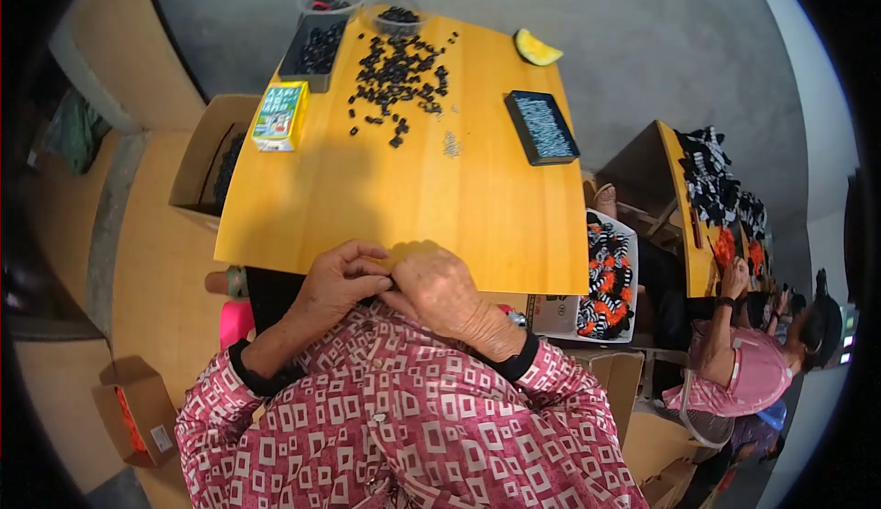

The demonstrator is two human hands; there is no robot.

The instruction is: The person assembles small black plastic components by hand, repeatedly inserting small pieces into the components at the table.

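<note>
The step in hand looks like fine fingertip work on one small dark piece [389, 281], just beyond the near edge of the bench [367, 201]; the next move seems to call for a steady pinch. The left hand [341, 279] reaches in with thumb and forefinger nearly meeting; the right hand [433, 287] curls over from the right, knuckles up, fingertips hidden. Which grip holds the piece, I cannot tell. Loose black pieces [396, 76] lie at the far side.
</note>
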